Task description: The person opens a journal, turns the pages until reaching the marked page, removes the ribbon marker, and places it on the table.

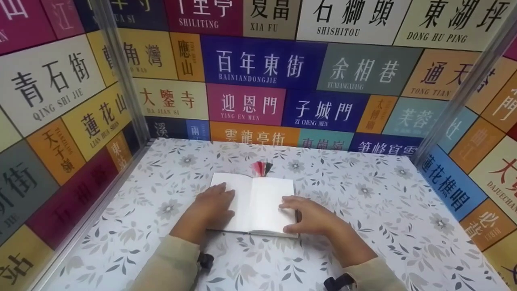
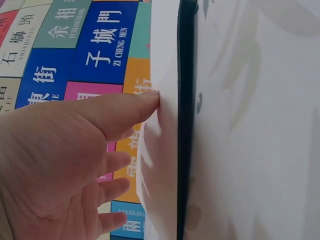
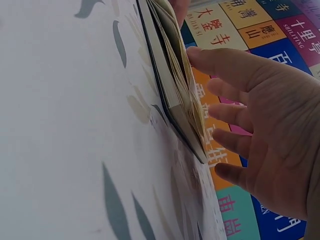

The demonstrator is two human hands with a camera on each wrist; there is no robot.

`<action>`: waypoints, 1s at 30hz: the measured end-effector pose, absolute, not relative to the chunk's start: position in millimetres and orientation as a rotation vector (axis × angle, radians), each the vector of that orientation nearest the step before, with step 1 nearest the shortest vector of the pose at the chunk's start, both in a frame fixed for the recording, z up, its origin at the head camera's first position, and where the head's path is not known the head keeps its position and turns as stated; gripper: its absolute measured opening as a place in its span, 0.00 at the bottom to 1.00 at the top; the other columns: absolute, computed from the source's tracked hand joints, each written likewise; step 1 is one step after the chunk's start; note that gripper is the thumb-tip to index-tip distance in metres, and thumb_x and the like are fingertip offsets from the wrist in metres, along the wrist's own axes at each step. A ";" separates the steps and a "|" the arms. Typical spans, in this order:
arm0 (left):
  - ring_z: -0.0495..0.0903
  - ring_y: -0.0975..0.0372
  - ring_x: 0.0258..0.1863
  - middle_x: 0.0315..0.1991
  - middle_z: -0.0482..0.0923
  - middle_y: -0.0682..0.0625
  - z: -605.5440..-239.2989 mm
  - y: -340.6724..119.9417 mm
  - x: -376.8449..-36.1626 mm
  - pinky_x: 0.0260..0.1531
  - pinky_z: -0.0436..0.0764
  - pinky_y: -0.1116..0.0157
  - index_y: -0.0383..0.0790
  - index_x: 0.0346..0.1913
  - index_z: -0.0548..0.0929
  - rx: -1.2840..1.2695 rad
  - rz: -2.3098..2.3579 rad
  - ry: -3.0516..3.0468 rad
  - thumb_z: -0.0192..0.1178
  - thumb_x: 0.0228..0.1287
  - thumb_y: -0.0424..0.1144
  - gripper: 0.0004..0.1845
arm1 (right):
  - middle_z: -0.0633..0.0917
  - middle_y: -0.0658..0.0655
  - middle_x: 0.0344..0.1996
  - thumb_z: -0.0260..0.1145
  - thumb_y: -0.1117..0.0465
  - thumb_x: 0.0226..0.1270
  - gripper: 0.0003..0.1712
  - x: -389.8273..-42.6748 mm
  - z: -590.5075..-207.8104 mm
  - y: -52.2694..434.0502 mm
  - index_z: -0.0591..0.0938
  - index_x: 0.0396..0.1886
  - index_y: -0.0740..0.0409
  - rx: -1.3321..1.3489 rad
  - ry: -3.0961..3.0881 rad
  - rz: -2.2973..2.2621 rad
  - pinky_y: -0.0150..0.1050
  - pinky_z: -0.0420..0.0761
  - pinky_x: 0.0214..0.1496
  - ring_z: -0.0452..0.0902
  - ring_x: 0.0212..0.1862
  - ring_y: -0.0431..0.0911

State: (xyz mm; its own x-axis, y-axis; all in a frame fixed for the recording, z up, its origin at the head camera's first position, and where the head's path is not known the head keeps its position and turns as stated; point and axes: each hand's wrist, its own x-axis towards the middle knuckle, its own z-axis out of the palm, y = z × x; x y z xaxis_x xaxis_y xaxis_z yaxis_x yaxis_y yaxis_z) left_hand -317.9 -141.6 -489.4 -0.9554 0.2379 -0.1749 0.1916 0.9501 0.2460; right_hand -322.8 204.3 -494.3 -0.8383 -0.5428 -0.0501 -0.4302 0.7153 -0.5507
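Note:
An open notebook (image 1: 271, 204) with blank white pages and a dark cover lies flat on a floral-patterned tabletop. Red, pink and black ribbons or tassels (image 1: 261, 168) stick out at its top edge. My left hand (image 1: 213, 205) rests on the left page, fingers extended; in the left wrist view its thumb (image 2: 135, 111) touches the page. At the notebook's right edge is my right hand (image 1: 310, 216), thumb and fingers spread and slightly bent. The right wrist view shows its thumb (image 3: 225, 61) at the pages, the other fingers apart from the thick page block (image 3: 172, 75).
White tabletop (image 1: 355, 226) with grey leaves and flowers surrounds the notebook. Colourful panels (image 1: 258, 60) with Chinese place names stand behind and on both sides, with clear corner strips (image 1: 125, 76). Dark bands (image 1: 205, 262) sit at both wrists.

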 end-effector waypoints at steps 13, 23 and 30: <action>0.45 0.51 0.90 0.90 0.44 0.55 -494.6 -140.3 -319.1 0.87 0.50 0.40 0.69 0.85 0.59 0.254 0.420 2.800 0.53 0.81 0.58 0.34 | 0.74 0.48 0.80 0.86 0.43 0.51 0.37 -326.0 -497.6 208.9 0.87 0.64 0.36 -0.846 2.643 -0.736 0.61 0.59 0.88 0.63 0.84 0.56; 0.50 0.51 0.89 0.89 0.50 0.53 -500.3 -137.4 -321.3 0.87 0.53 0.43 0.69 0.83 0.63 0.362 0.408 2.794 0.50 0.82 0.53 0.30 | 0.73 0.48 0.81 0.87 0.44 0.51 0.39 -325.2 -497.1 209.7 0.87 0.66 0.38 -0.831 2.625 -0.719 0.63 0.57 0.88 0.60 0.86 0.57; 0.48 0.53 0.89 0.89 0.50 0.56 -499.9 -135.4 -320.1 0.88 0.50 0.44 0.71 0.82 0.64 0.295 0.476 2.766 0.53 0.79 0.63 0.33 | 0.72 0.42 0.81 0.86 0.43 0.51 0.39 -323.2 -495.5 210.0 0.86 0.66 0.34 -0.783 2.653 -0.651 0.61 0.57 0.88 0.60 0.86 0.54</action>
